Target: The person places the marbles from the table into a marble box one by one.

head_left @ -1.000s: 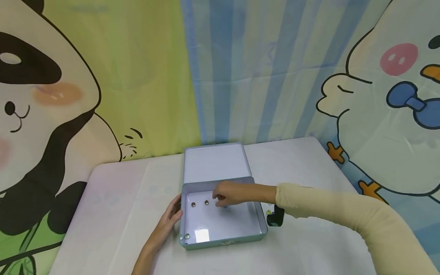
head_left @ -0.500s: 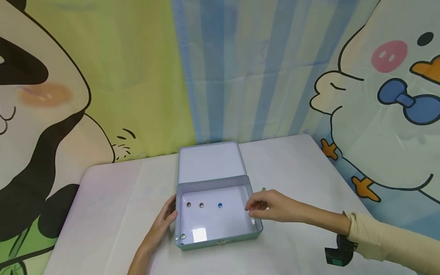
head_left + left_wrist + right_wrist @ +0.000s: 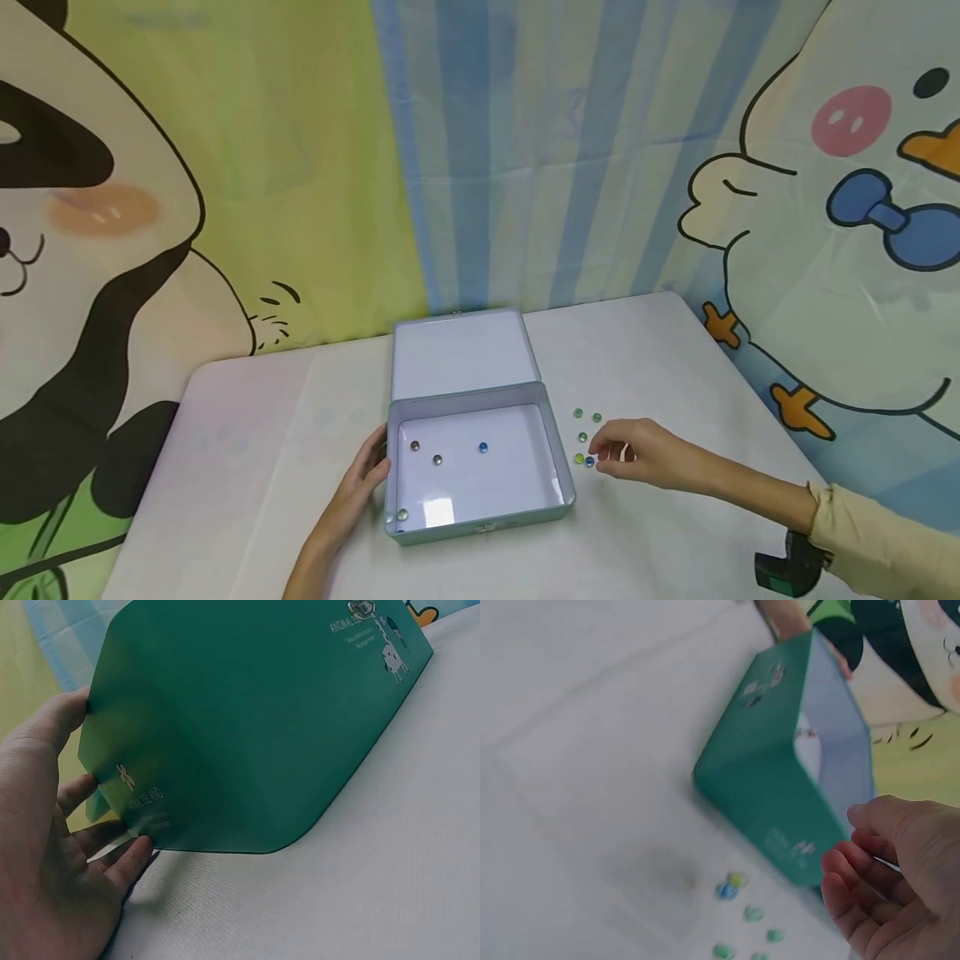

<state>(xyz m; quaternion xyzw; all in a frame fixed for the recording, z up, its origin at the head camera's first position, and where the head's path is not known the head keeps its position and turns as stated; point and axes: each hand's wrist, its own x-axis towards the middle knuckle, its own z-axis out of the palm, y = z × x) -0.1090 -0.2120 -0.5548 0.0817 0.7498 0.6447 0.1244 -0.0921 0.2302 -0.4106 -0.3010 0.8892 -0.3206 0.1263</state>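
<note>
A green tin box point(image 3: 480, 525) with a pale inside lies open on the white table. Inside it are two brownish marbles point(image 3: 437, 460), a blue marble point(image 3: 483, 447) and a clear greenish marble point(image 3: 402, 515) in the near left corner. My left hand point(image 3: 348, 500) rests against the box's left side; the left wrist view shows its fingertips touching the green wall point(image 3: 225, 735). Right of the box, my right hand point(image 3: 648, 454) hovers low with thumb and forefinger apart. Just off its fingertips, another blue marble point(image 3: 589, 462) sits beside a yellow-green marble point(image 3: 579, 458).
Several green marbles point(image 3: 582, 437) lie loose on the table between the box and my right hand. The hinged lid point(image 3: 465, 354) is folded back behind the box. Printed cartoon curtains point(image 3: 510, 167) hang along the table's back and sides.
My right hand has left the box and moved right to the loose marbles, uncovering the blue marble inside. One brownish marble has rolled slightly nearer. My left hand stays at the box.
</note>
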